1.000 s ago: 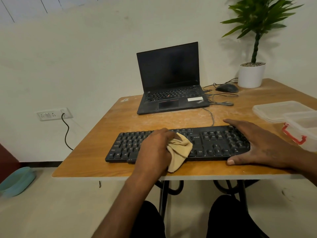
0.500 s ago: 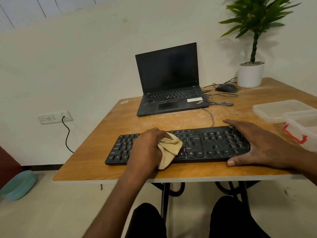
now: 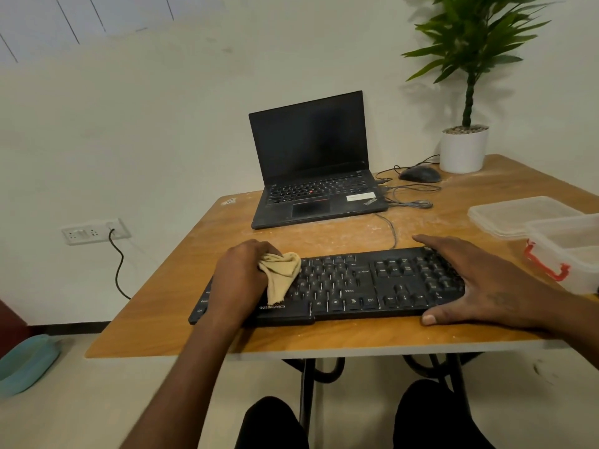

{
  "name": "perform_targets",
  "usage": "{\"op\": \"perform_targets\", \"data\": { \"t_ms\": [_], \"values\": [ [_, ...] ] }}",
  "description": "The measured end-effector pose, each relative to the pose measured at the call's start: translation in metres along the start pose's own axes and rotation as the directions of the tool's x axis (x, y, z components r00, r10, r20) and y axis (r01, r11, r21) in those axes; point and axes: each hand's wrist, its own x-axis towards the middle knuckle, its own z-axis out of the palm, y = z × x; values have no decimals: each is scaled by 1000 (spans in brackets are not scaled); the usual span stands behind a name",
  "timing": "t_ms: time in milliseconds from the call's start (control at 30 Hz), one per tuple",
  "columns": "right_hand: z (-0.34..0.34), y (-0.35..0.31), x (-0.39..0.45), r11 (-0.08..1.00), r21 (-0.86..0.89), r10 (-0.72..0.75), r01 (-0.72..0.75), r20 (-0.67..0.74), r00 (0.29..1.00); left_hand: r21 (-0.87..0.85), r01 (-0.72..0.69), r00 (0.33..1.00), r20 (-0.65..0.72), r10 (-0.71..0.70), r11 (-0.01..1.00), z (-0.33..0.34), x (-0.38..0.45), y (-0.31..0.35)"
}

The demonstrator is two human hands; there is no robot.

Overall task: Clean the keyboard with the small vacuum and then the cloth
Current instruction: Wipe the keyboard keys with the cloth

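The left hand (image 3: 241, 280) is gripping a bunched tan cloth (image 3: 281, 274) and is now working over the left half of the black keyboard (image 3: 343, 286); a second ago the same hand and cloth were nearer the keyboard's middle, so the wipe is travelling leftward across the keys. The cloth's loose tail is hanging down over the lower key rows, just above the brand lettering on the keyboard's front edge. The right hand (image 3: 479, 283) is lying spread and flat over the keyboard's right end, fingers on the number pad and thumb against the front edge, where it was in the earlier frames too, and it appears to be steadying the board while the other hand rubs.

No small vacuum is showing anywhere, so I judge the vacuuming part to be over and the cloth stage to be under way, with the leftmost keys probably the last stretch of this pass.

The keyboard is sitting near the front edge of the wooden table (image 3: 155, 319), its cable running back toward the open laptop (image 3: 314, 166) behind it. To the right of the keyboard, a clear lidded tub (image 3: 515, 215) and a second clear box with red clips (image 3: 570, 254) are standing close together; whether anything is inside either one cannot be made out.
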Motion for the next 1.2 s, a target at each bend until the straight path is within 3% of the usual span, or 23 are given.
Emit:
{"op": "perform_targets", "data": {
  "t_ms": [300, 633, 1000, 1200],
  "values": [
    [-1, -2, -1, 1000, 4, 5, -5, 4, 1000, -128, -134, 988, 62, 143, 983, 37, 19, 65],
    [0, 1, 0, 1000, -14, -1, 2, 9, 1000, 2, -48, 998, 31, 48, 999, 20, 17, 25],
    [-1, -2, 0, 1000, -25, 7, -7, 5, 1000, -197, -187, 974, 88, 207, 963, 51, 23, 89],
    [-4, 0, 0, 999, -39, -1, 3, 53, 999, -105, -176, 979, 83, 185, 979, 45, 26, 77]
  ]
}}
